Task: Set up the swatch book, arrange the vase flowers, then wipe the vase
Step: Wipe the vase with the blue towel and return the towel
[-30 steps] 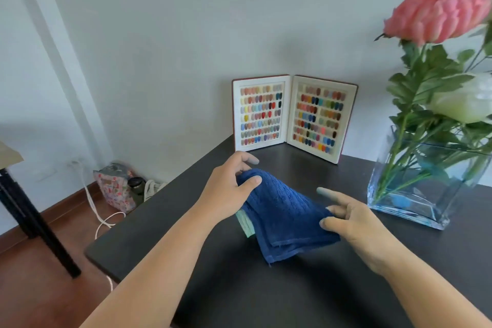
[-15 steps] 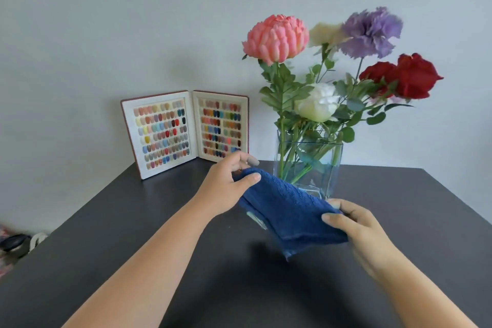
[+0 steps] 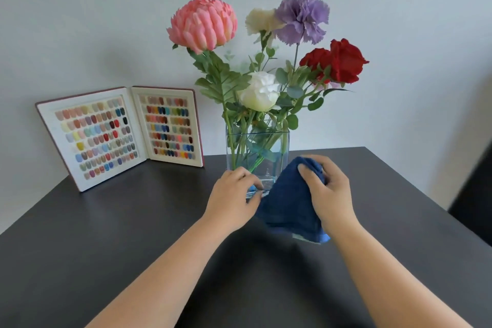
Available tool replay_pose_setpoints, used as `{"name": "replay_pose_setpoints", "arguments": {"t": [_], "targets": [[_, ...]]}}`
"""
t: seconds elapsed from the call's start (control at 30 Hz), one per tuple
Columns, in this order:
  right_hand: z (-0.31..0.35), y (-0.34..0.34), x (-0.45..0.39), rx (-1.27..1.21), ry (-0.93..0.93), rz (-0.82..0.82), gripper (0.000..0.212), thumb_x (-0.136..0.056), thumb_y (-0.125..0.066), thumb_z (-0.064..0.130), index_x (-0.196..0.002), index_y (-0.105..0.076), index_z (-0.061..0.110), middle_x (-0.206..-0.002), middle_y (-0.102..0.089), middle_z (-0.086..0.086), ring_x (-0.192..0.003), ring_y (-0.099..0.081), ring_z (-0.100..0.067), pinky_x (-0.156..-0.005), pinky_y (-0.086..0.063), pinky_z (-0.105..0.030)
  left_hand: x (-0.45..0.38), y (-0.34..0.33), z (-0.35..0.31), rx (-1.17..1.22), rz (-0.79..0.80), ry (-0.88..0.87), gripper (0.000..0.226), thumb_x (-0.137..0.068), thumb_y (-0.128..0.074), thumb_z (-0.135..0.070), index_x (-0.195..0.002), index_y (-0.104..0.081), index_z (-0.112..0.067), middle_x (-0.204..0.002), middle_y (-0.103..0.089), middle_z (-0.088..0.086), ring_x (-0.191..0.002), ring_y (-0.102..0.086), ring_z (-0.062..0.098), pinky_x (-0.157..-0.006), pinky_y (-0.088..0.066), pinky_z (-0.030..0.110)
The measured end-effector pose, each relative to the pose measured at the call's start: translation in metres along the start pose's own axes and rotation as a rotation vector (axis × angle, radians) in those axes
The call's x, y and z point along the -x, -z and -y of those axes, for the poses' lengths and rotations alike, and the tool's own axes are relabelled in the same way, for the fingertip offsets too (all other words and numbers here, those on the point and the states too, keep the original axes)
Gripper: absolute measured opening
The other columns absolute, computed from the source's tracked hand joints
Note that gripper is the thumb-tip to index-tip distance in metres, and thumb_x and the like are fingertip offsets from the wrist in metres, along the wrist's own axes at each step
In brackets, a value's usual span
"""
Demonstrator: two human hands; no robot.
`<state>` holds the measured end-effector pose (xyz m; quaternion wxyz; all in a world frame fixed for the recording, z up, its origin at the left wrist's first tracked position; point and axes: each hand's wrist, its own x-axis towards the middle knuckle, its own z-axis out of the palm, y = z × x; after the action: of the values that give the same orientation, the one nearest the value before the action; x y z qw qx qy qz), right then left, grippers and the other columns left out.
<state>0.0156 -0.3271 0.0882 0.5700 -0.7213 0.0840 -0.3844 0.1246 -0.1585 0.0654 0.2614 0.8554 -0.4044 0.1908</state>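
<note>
Nearest, the right hand (image 3: 326,189) has its fingers (image 3: 306,172) closed on the cloth (image 3: 288,208), pressed to the vase (image 3: 257,152) front. Left hand (image 3: 231,197) rests curled against the vase's lower left corner, holding nothing. Behind, the swatch book (image 3: 119,136) stands open on the surface (image 3: 106,234).

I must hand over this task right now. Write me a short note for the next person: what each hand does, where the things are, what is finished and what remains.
Left hand: at the near lower corner of the glass vase, fingers against it, seemingly steadying it; holding nothing else.
Right hand: gripping the blue cloth, bunched against the vase's front right side.
Swatch book: open and standing upright on the black table, against the wall, left of the vase.
Flowers: standing in the vase.
Done: book set up; flowers appear arranged.
Left: wiping the vase, which looks only just started.
</note>
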Motion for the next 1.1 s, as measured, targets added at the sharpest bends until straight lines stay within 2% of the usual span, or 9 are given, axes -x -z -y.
{"name": "replay_pose_setpoints", "arguments": {"t": [0.13,0.3,0.5,0.63,0.73,0.8,0.97,1.03,1.1], "targets": [[0.002,-0.008,-0.024,0.036,-0.04,-0.14,0.013,-0.087,-0.058,0.032,-0.09,-0.063,0.044,-0.085,-0.068,0.024,-0.079,-0.06,0.007,-0.066,-0.045,-0.019,-0.008,0.005,0.008,0.163,-0.221,0.087,0.009,-0.083,-0.068,-0.02,-0.092,-0.067,-0.023,-0.101,-0.052,-0.008,-0.097,-0.047,0.009,-0.079,-0.033,0.013],[-0.004,-0.031,-0.038,0.018,0.015,-0.147,0.016,-0.091,-0.059,0.03,-0.093,-0.06,0.045,-0.085,-0.064,0.033,-0.082,-0.058,0.013,-0.061,-0.041,0.0,-0.031,0.025,0.036,0.284,-0.409,0.177,0.023,-0.083,-0.068,-0.017,-0.105,-0.059,-0.017,-0.114,-0.047,-0.001,-0.107,-0.046,0.012,-0.09,-0.027,0.006],[-0.023,-0.067,-0.033,0.002,0.068,-0.218,0.024,-0.088,-0.064,0.028,-0.092,-0.053,0.049,-0.088,-0.062,0.024,-0.084,-0.057,0.007,-0.066,-0.041,-0.002,-0.061,0.031,0.058,0.738,-0.209,0.419,0.05,-0.089,-0.06,-0.044,-0.133,-0.045,-0.026,-0.137,-0.044,-0.011,-0.123,-0.042,0.009,-0.093,-0.032,0.023],[-0.038,-0.081,-0.03,0.157,0.216,-0.13,0.045,-0.082,-0.07,0.014,-0.112,-0.046,0.038,-0.114,-0.053,0.01,-0.099,-0.051,0.005,-0.083,-0.037,-0.001,-0.08,0.034,0.061,0.846,-0.035,0.458,0.068,-0.08,-0.056,-0.062,-0.139,-0.044,-0.03,-0.14,-0.049,-0.01,-0.127,-0.043,0.009,-0.102,-0.033,0.035],[-0.057,-0.08,-0.027,0.422,0.422,0.001,0.061,-0.072,-0.072,-0.004,-0.125,-0.05,0.015,-0.132,-0.05,-0.007,-0.117,-0.042,-0.017,-0.1,-0.038,-0.028,-0.086,0.029,0.062,0.861,0.007,0.468,0.069,-0.075,-0.061,-0.063,-0.136,-0.048,-0.032,-0.134,-0.055,-0.01,-0.124,-0.048,0.008,-0.106,-0.032,0.04],[-0.066,-0.074,-0.026,0.638,0.531,-0.043,0.057,-0.067,-0.068,-0.005,-0.121,-0.061,0.012,-0.131,-0.057,-0.007,-0.113,-0.037,-0.029,-0.093,-0.029,-0.041,-0.087,0.023,0.065,0.88,0.003,0.459,0.068,-0.075,-0.064,-0.059,-0.135,-0.051,-0.031,-0.131,-0.059,-0.01,-0.122,-0.05,0.006,-0.108,-0.032,0.042],[-0.073,-0.063,-0.032,0.574,0.513,0.02,0.05,-0.069,-0.068,-0.012,-0.112,-0.071,0.014,-0.121,-0.052,-0.007,-0.11,-0.045,-0.03,-0.09,-0.038,-0.041,-0.09,0.02,0.068,0.932,-0.011,0.49,0.064,-0.07,-0.065,-0.057,-0.129,-0.055,-0.036,-0.129,-0.06,-0.012,-0.121,-0.05,0.007,-0.109,-0.032,0.046],[-0.067,-0.062,-0.035,0.38,0.41,0.005,0.042,-0.074,-0.066,-0.011,-0.111,-0.069,0.009,-0.115,-0.048,-0.003,-0.109,-0.049,-0.013,-0.093,-0.041,-0.025,-0.089,0.02,0.067,0.94,-0.014,0.485,0.059,-0.071,-0.064,-0.057,-0.127,-0.056,-0.039,-0.129,-0.06,-0.013,-0.122,-0.05,0.007,-0.109,-0.031,0.046],[-0.059,-0.069,-0.04,0.397,0.449,-0.069,0.044,-0.073,-0.06,-0.015,-0.11,-0.071,0.006,-0.116,-0.048,-0.005,-0.11,-0.047,-0.017,-0.099,-0.035,-0.015,-0.088,0.019,0.067,0.954,-0.027,0.487,0.055,-0.07,-0.064,-0.057,-0.122,-0.057,-0.043,-0.128,-0.06,-0.014,-0.121,-0.05,0.007,-0.109,-0.032,0.046]]}}
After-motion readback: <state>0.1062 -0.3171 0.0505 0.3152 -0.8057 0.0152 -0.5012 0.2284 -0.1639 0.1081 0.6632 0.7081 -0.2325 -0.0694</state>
